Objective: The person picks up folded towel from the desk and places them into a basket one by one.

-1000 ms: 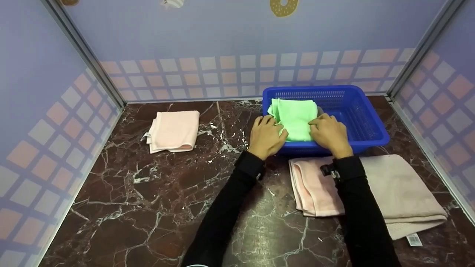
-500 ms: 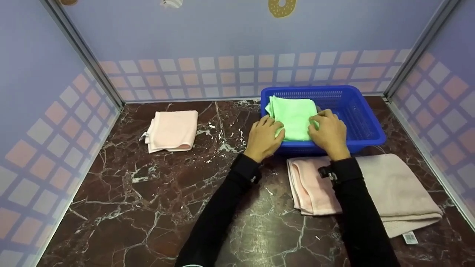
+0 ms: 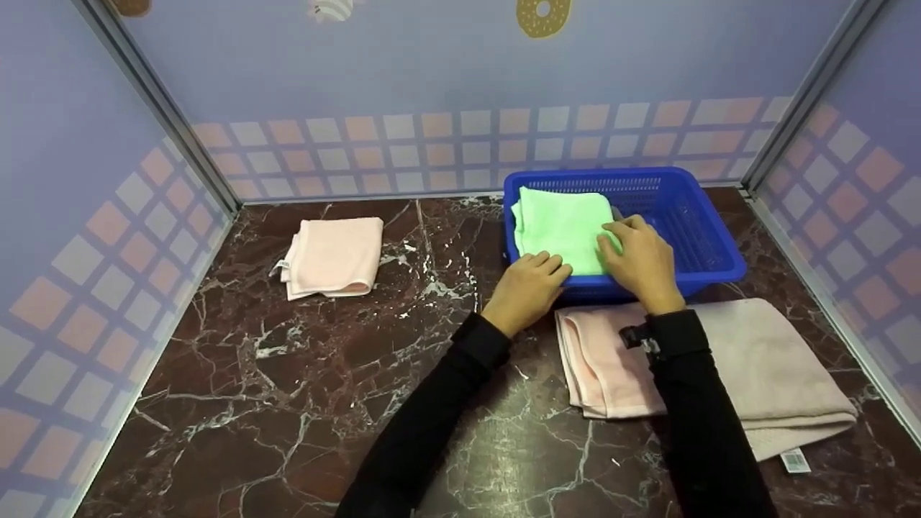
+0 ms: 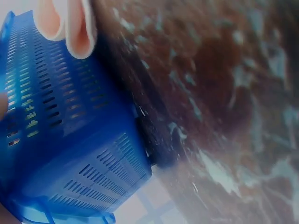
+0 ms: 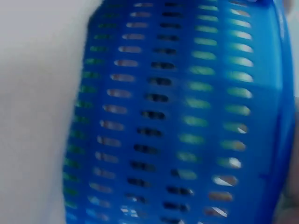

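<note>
Two hands are being shown at a blue basket [image 3: 709,248] on a dark marble table [image 3: 302,374], and four folded cloths are being seen in all. Starting at the left, a small pink cloth [image 3: 334,255] is lying folded on the table, well apart from everything else. Further right, the left hand [image 3: 529,289] is being rested against the near left corner of the basket, its fingers loosely bent and touching the near edge of a green cloth [image 3: 561,226]; nothing is being gripped by it. The green cloth is lying folded flat in the left half of the basket, against the left wall. In the left wrist view the slotted basket wall [image 4: 60,140] is being seen close up beside the table, with fingertips [image 4: 70,23] at the top edge. Next, the right hand [image 3: 640,262] is being laid over the near rim of the basket, its straight fingers pressing on the right edge of the green cloth. In the right wrist view only the blurred basket wall [image 5: 177,116] is being shown. Nearer the person, a pink towel [image 3: 601,360] is lying just beside the basket, partly covered by the right sleeve, and it is overlapping a larger beige towel [image 3: 781,374] at the far right.
</note>
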